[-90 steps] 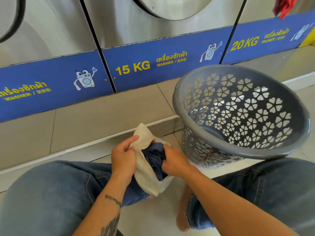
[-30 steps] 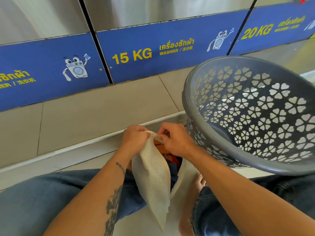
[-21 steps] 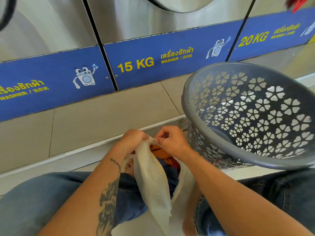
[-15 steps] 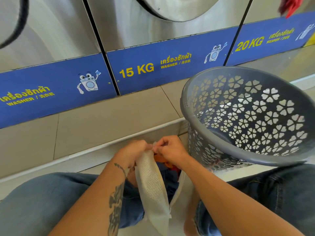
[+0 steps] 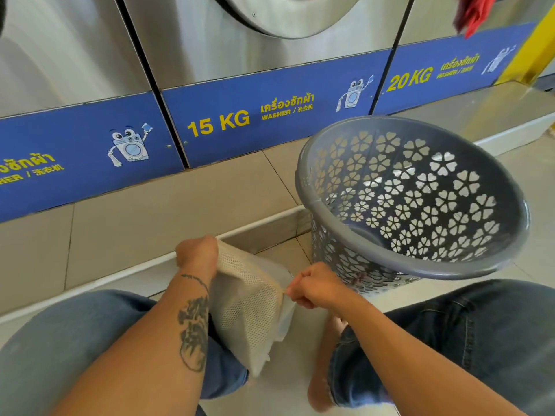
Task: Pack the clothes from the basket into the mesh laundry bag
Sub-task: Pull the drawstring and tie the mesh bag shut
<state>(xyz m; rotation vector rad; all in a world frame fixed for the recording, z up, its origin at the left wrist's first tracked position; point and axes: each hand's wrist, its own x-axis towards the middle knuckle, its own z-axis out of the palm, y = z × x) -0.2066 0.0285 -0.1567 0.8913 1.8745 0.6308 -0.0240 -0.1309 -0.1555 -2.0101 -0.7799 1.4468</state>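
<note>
Two hands meet low in the centre of the frame, between the person's bent knees in blue jeans [image 5: 54,349]. The left hand [image 5: 196,253] is curled into a fist on the upper corner of the mesh laundry bag [image 5: 246,307]; its forearm with a dark tattoo rises from the lower left. The right hand [image 5: 315,288] is lower and to the right, its fingers closed tightly and pinching the bag's right edge, so the top edge is drawn taut between both hands. The bag is cream, with fine holes, and it looks full and hangs down toward the floor; what is inside I cannot tell. The grey basket [image 5: 414,262] with flower-shaped holes stands at the right of the frame, tilted toward the person, and no clothes show inside it. Blue panels [image 5: 270,115] with "15 KG" cross the upper frame.
</note>
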